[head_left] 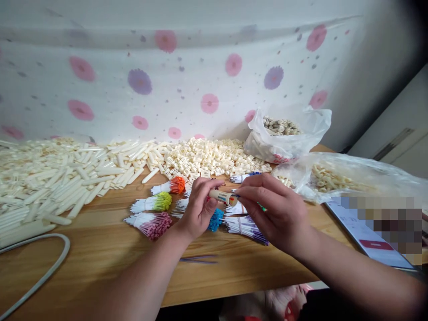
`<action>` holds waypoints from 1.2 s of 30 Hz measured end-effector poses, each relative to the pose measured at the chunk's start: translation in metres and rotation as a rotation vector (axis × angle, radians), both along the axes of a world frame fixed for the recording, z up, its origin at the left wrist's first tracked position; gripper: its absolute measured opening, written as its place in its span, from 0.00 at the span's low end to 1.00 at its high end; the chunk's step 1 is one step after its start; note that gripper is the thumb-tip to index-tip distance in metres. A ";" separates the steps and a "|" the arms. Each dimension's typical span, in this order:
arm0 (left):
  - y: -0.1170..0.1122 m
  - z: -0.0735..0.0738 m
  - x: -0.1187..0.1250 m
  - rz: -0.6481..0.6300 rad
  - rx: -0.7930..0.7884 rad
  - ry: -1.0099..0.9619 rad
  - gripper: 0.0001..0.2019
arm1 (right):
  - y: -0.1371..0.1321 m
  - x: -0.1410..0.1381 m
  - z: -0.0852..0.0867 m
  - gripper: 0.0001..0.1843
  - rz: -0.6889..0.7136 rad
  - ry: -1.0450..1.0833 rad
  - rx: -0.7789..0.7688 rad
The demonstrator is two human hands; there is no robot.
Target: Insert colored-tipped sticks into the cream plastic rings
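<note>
A cream slotted plastic tube (219, 196), like a pen barrel, lies nearly level in my left hand (199, 207), which is closed around its left part. Bits of colour show in its open right end. My right hand (277, 209) is in a pinch at that end, on a thin dark stick mostly hidden by the fingers. Under and around both hands lie banded bundles of thin white sticks with coloured tips: an orange bundle (170, 185), a lime bundle (152, 203), a pink bundle (150, 224), a blue bundle (216, 219) and a purple bundle (246, 228).
Loose cream tubes (80, 178) heap at the left, with short slotted pieces (207, 156) behind the bundles. Plastic bags of parts (284, 138) stand back right, beside a tablet (354, 227). Thin purple sticks (199, 258) lie in front. A white cable (56, 263) curves front left.
</note>
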State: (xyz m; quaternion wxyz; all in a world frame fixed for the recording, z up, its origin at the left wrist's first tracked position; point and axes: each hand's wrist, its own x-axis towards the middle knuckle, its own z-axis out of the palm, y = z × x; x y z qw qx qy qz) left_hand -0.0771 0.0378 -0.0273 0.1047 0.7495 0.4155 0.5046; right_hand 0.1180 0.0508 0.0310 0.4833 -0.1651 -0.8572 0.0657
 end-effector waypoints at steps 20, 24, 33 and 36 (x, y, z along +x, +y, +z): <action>-0.002 -0.003 0.006 0.337 0.258 0.049 0.17 | -0.002 -0.013 -0.013 0.05 -0.085 0.173 -0.251; 0.001 -0.005 0.005 0.330 0.228 0.032 0.17 | 0.006 -0.009 -0.012 0.06 0.040 0.169 -0.389; 0.014 -0.023 0.007 0.152 -0.196 -0.298 0.18 | 0.108 0.046 -0.045 0.08 -0.323 -0.567 -0.383; 0.015 -0.028 0.007 0.143 -0.302 -0.404 0.19 | 0.121 0.051 -0.062 0.07 -0.329 -0.677 -0.347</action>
